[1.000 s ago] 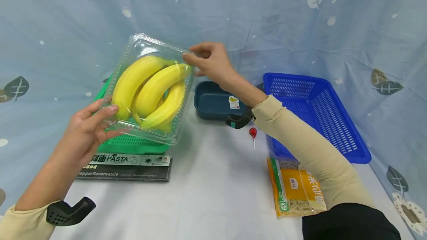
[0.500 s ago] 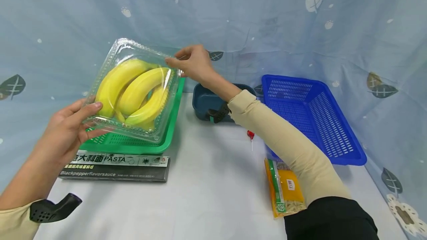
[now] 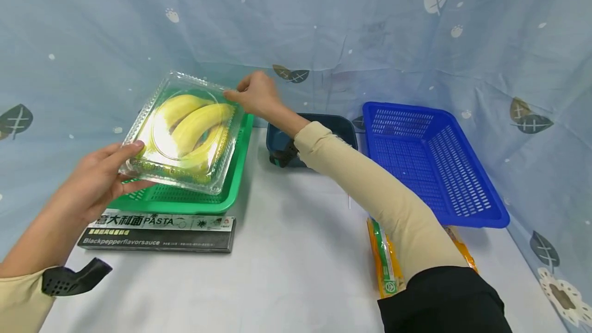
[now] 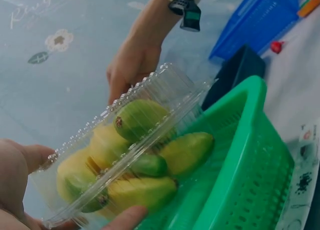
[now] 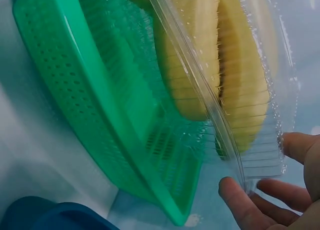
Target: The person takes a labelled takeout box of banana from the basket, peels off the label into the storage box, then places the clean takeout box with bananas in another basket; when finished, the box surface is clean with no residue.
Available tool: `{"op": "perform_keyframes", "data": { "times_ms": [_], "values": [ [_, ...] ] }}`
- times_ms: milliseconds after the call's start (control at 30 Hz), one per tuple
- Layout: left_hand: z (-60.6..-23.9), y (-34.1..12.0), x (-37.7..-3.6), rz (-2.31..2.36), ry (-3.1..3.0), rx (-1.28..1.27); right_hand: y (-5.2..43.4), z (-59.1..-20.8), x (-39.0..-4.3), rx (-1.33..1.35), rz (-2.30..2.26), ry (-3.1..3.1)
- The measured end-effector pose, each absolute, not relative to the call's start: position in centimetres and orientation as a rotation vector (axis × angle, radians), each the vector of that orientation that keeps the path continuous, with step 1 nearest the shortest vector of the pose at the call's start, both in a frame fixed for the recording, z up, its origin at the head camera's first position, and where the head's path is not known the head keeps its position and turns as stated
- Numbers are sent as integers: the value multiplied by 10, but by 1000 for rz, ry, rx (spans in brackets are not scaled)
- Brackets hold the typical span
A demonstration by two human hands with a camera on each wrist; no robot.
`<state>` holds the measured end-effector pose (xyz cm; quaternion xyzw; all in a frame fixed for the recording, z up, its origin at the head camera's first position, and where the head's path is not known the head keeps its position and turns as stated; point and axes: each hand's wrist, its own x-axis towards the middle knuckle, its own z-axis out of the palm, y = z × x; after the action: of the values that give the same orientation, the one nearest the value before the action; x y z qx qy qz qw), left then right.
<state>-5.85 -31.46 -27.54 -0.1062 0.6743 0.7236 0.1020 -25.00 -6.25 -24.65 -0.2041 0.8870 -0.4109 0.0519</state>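
Both hands hold a clear plastic clamshell box (image 3: 139,166) with several yellow bananas (image 3: 196,125) inside. My left hand (image 3: 104,173) grips its near left corner, thumb on top and fingers beneath. At the far right corner, my right hand (image 3: 259,94) pinches the rim between thumb and fingers, as the right wrist view also shows. The box is tilted over a green basket (image 3: 233,189). In the left wrist view the lower part of the box is at or within the mouth of the green basket (image 4: 250,135); whether it touches the bottom I cannot tell.
A black pasta box (image 3: 157,238) lies in front of the green basket. Behind the right forearm stands a dark blue container (image 3: 330,125). To the right is a blue basket (image 3: 411,153), with a yellow food packet (image 3: 384,261) partly under the right sleeve. A red lollipop (image 4: 276,46) lies nearby.
The hands have carried the banana box left and then lowered it over the green basket. Its tilt has lessened, and light now glares on the lid. The right forearm covers more of the packet.
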Motion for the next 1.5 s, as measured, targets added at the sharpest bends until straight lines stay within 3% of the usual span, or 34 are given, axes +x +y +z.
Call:
{"op": "perform_keyframes", "data": {
  "times_ms": [533, 1067, 1500],
  "values": [
    [-284, -320, -71, 2056, 1956, -399, -74, -269, -255, -654, -1085, 2850],
    [-297, -309, -90, 1936, 2025, -457, -44, -286, -263, -584, -1114, 2843],
    [-311, -306, -98, 1857, 2051, -436, -11, -276, -272, -566, -1200, 2919]
  ]
}}
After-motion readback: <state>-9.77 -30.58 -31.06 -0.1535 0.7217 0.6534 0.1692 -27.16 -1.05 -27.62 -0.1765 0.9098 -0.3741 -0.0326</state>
